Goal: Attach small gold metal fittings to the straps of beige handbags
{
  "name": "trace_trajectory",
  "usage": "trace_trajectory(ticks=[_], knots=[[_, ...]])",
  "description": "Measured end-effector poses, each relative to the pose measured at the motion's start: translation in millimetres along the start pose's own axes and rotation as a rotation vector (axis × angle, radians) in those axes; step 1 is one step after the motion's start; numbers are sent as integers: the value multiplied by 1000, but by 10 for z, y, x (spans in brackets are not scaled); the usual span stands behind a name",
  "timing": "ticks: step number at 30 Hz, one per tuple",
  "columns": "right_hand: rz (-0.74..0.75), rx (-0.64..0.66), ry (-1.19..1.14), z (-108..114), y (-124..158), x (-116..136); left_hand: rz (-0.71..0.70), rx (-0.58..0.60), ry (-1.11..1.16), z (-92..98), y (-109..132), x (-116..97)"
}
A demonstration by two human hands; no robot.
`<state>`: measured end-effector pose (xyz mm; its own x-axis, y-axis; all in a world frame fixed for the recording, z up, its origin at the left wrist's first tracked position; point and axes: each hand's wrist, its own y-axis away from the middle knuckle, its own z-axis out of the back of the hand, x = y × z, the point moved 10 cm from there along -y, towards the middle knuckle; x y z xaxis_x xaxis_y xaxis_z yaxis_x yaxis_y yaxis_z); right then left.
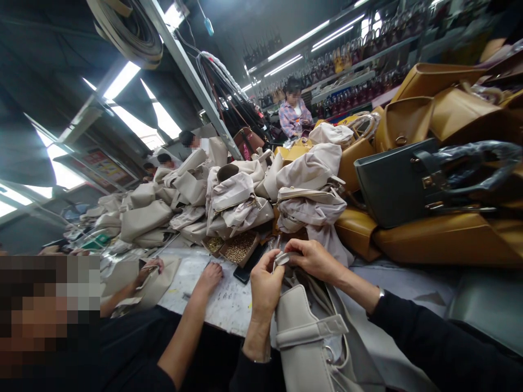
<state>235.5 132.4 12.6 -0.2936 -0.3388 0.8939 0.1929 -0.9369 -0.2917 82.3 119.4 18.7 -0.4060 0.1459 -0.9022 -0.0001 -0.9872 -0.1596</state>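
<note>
In the head view my left hand (265, 283) pinches a short pale grey-beige strap end (281, 258) between thumb and fingers. From the other side, the fingertips of my right hand (316, 261) close on the same strap end. Below both hands lies a pale grey-beige leather handbag (300, 321), tilted at the table's front edge, with a strap across its flap and a metal ring at its side. Whether the pinched strap joins this bag is hidden behind my hands.
Just beyond my hands are a black phone (245, 267) and a box of small brass-coloured studs (239, 247). Beige bags (147, 218) pile up behind; a dark green handbag (392, 185) rests on tan bags (441, 239) at right. A co-worker's arm (190, 316) reaches over the table (229, 310) at left.
</note>
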Motion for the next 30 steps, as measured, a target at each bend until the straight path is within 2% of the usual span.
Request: trace_trajectory(ticks=[6, 12, 18, 21, 25, 30], knots=[[-13, 55, -46, -17, -27, -120, 10, -4, 52, -11, -19, -36], [-89, 227, -257, -272, -142, -314, 32, 74, 115, -48, -25, 1], [-118, 340, -368, -345, -206, -375, -37, 23, 89, -5, 23, -29], [-93, 343, -335, -292, -201, -316, -99, -40, -3, 31, 58, -45], [-20, 285, -221, -143, -169, -152, -152, -115, -82, 64, 91, -43], [42, 208, -110, -27, -60, -20, -96, -151, 42, 48, 99, 49]])
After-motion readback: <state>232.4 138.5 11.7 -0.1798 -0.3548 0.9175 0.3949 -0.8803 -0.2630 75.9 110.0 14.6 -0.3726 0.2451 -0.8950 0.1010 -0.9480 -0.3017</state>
